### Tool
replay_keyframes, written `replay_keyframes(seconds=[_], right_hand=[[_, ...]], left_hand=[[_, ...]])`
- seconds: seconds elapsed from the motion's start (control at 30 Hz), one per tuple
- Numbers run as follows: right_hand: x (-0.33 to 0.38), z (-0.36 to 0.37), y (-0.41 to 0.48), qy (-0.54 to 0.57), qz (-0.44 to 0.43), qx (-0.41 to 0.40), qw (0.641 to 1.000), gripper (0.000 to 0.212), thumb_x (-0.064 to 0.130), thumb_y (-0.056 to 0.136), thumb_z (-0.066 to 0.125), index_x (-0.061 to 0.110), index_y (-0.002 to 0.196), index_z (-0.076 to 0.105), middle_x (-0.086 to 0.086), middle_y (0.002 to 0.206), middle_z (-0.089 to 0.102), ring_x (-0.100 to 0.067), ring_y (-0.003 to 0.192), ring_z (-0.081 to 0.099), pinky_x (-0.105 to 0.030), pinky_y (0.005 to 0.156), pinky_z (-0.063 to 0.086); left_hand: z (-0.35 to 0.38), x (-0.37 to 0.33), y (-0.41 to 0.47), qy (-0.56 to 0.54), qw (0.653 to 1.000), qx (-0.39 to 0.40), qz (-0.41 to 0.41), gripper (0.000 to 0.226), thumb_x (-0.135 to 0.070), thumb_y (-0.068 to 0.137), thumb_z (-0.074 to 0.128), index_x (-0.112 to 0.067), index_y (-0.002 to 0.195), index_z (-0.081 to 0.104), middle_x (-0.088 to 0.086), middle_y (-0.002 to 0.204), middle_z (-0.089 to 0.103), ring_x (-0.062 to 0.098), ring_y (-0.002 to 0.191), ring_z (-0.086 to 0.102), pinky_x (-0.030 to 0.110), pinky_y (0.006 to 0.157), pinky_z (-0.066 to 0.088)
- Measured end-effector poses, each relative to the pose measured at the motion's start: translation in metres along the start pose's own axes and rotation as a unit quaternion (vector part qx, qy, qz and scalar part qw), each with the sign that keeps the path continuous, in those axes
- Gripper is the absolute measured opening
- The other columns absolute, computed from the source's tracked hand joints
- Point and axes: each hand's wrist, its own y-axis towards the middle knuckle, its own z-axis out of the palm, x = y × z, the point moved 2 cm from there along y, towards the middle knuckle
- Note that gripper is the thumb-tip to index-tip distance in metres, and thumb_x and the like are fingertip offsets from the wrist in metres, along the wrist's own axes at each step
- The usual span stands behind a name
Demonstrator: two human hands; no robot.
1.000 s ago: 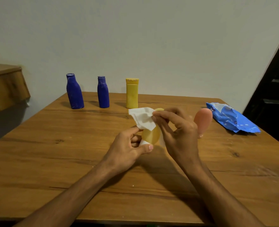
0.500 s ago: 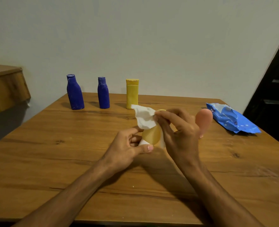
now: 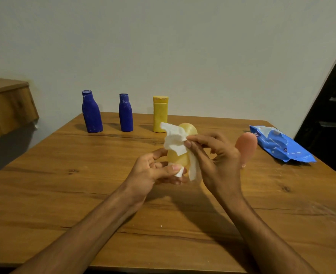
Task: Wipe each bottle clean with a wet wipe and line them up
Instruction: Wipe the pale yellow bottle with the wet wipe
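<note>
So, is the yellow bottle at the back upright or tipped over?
Upright: the yellow bottle stands on its base on the table, cap uppermost, beside the smaller blue bottle.

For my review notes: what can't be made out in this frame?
Head view only.
1. Held bottle: lower end covered by the left hand, one side by the wipe.
2. Pink bottle: base hidden behind the right hand.
3. Wipes pack: print too small to read.
</note>
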Motion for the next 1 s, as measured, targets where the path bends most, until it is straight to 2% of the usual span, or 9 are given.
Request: replay_keyframes(seconds=[0.2, 0.27, 0.37, 0.5, 0.6, 0.73, 0.8, 0.93, 1.0], right_hand=[[-0.001, 0.006, -0.002, 0.01, -0.016, 0.106, 0.994, 0.021, 0.026, 0.083, 0.07, 0.013, 0.099, 0.075, 0.003, 0.094, 0.067, -0.009, 0.087, 0.061, -0.021, 0.071, 0.052], [-0.002, 0.003, -0.001, 0.007, -0.019, 0.085, 0.996, 0.019, 0.022, 0.082, 0.073, 0.013, 0.099, 0.075, 0.002, 0.093, 0.067, -0.01, 0.087, 0.062, -0.023, 0.07, 0.052], [-0.002, -0.005, 0.004, 0.008, -0.008, 0.006, 1.0, 0.017, 0.013, 0.082, 0.075, 0.009, 0.099, 0.075, -0.002, 0.092, 0.068, -0.006, 0.086, 0.061, -0.01, 0.069, 0.044], [-0.001, -0.013, 0.01, -0.01, 0.005, -0.072, 0.997, 0.015, 0.01, 0.084, 0.073, 0.006, 0.099, 0.074, -0.004, 0.089, 0.068, -0.001, 0.082, 0.059, -0.005, 0.068, 0.04], [-0.002, -0.013, 0.01, -0.018, 0.004, -0.081, 0.997, 0.015, 0.009, 0.084, 0.074, 0.008, 0.098, 0.074, -0.002, 0.089, 0.067, 0.001, 0.082, 0.059, -0.005, 0.069, 0.04], [-0.004, -0.009, 0.008, -0.013, 0.004, -0.057, 0.998, 0.017, 0.01, 0.083, 0.074, 0.008, 0.1, 0.074, -0.001, 0.091, 0.065, -0.003, 0.083, 0.059, -0.008, 0.07, 0.042], [-0.004, -0.006, 0.007, -0.01, -0.006, -0.041, 0.999, 0.017, 0.013, 0.084, 0.073, 0.01, 0.101, 0.073, 0.0, 0.092, 0.064, -0.004, 0.085, 0.06, -0.013, 0.07, 0.047], [-0.006, 0.0, 0.002, -0.034, -0.036, 0.007, 0.999, 0.02, 0.023, 0.085, 0.069, 0.015, 0.103, 0.073, 0.001, 0.095, 0.063, -0.017, 0.088, 0.061, -0.042, 0.068, 0.054], [-0.007, 0.004, -0.002, -0.041, -0.055, 0.049, 0.996, 0.02, 0.023, 0.086, 0.068, 0.014, 0.102, 0.074, -0.001, 0.096, 0.063, -0.023, 0.087, 0.059, -0.045, 0.064, 0.053]], left_hand=[[-0.007, 0.003, 0.004, -0.074, 0.996, -0.052, 0.015, 0.053, -0.006, 0.067, 0.065, -0.001, 0.119, 0.059, 0.019, 0.099, 0.073, 0.035, 0.082, 0.071, 0.047, 0.082, 0.058], [-0.006, 0.003, 0.004, -0.07, 0.997, -0.03, 0.006, 0.05, -0.008, 0.07, 0.067, -0.003, 0.119, 0.059, 0.021, 0.099, 0.073, 0.036, 0.082, 0.072, 0.046, 0.082, 0.059], [-0.004, 0.003, 0.003, -0.01, 0.999, 0.038, -0.007, 0.052, -0.014, 0.078, 0.075, -0.01, 0.127, 0.056, 0.022, 0.101, 0.072, 0.035, 0.086, 0.07, 0.042, 0.085, 0.057], [-0.003, 0.004, 0.001, 0.071, 0.995, 0.068, -0.019, 0.063, -0.016, 0.076, 0.072, -0.01, 0.135, 0.048, 0.019, 0.1, 0.074, 0.029, 0.084, 0.073, 0.035, 0.085, 0.057], [-0.002, 0.004, 0.001, 0.103, 0.992, 0.067, -0.011, 0.069, -0.015, 0.075, 0.073, -0.008, 0.137, 0.045, 0.018, 0.1, 0.074, 0.031, 0.087, 0.073, 0.04, 0.088, 0.057], [0.001, 0.004, 0.002, 0.132, 0.99, 0.047, 0.019, 0.058, -0.014, 0.074, 0.073, -0.009, 0.128, 0.053, 0.017, 0.096, 0.075, 0.031, 0.085, 0.072, 0.042, 0.084, 0.057], [0.003, 0.004, 0.002, 0.143, 0.989, 0.037, 0.029, 0.056, -0.015, 0.072, 0.074, -0.013, 0.125, 0.055, 0.015, 0.097, 0.075, 0.033, 0.086, 0.072, 0.046, 0.083, 0.057], [0.003, 0.007, 0.003, 0.159, 0.986, 0.015, 0.045, 0.047, -0.005, 0.082, 0.071, -0.021, 0.123, 0.055, 0.011, 0.099, 0.075, 0.03, 0.088, 0.073, 0.048, 0.086, 0.057], [0.001, 0.007, 0.003, 0.162, 0.985, -0.005, 0.053, 0.037, -0.004, 0.084, 0.07, -0.021, 0.114, 0.058, 0.011, 0.099, 0.075, 0.028, 0.088, 0.073, 0.05, 0.087, 0.056]])
